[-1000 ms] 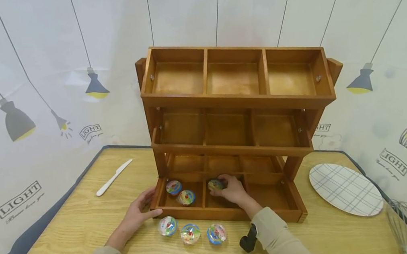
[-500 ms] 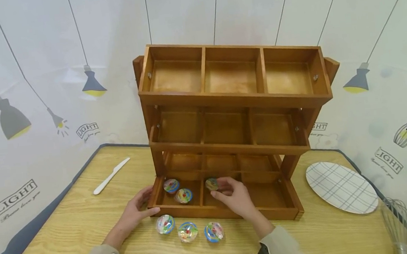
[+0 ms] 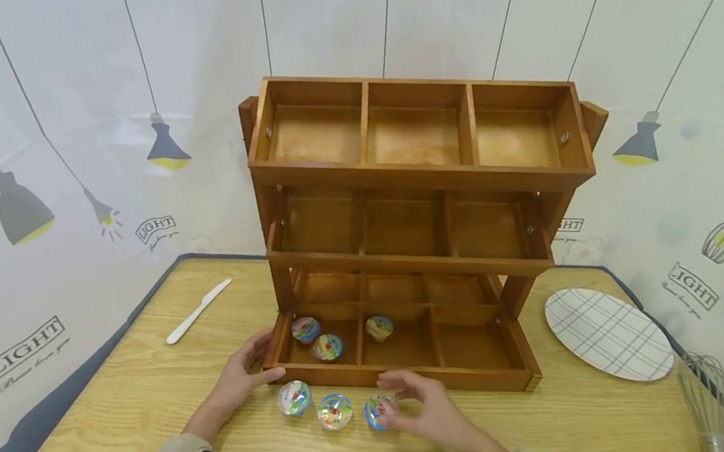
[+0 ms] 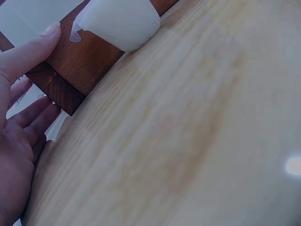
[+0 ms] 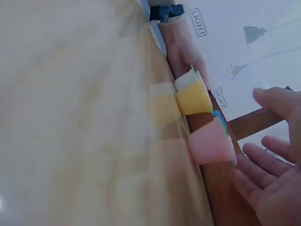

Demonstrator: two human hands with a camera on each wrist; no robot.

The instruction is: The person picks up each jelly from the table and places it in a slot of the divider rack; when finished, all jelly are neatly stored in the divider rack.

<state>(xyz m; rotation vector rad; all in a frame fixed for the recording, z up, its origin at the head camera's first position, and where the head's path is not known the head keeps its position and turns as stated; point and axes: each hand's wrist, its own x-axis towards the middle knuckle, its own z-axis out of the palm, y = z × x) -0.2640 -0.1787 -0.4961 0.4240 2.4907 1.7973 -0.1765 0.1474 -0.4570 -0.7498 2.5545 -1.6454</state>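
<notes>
"Wooden rack (image 3: pixel 422 172) with the stepped trays, right? What were the hands up to?"

"Left hand (image 3: pixel 242 369) was spread loosely at the rack's front left corner, thumb against the front board. Right hand (image 3: pixel 426 403) was out in front of the rack, thumb and fingers wide apart around the pink cup (image 3: pixel 373 410). Couldn't tell if it was actually touching it."

"And the other cups?"

"Two more sat on the bench (image 3: pixel 515 428) just in front of the rack: a yellow cup (image 3: pixel 335 412) in the middle of the row and a white cup (image 3: pixel 295 398) at the left end. Inside the rack's lowest front tray, two lidded cups (image 3: pixel 327 347) were in the left compartment and a single cup (image 3: pixel 379 328) in the middle one."

"Anything else around?"

"Yeah, white knife (image 3: pixel 198 312) left of the rack, checked plate (image 3: pixel 609 333) right of it."
</notes>
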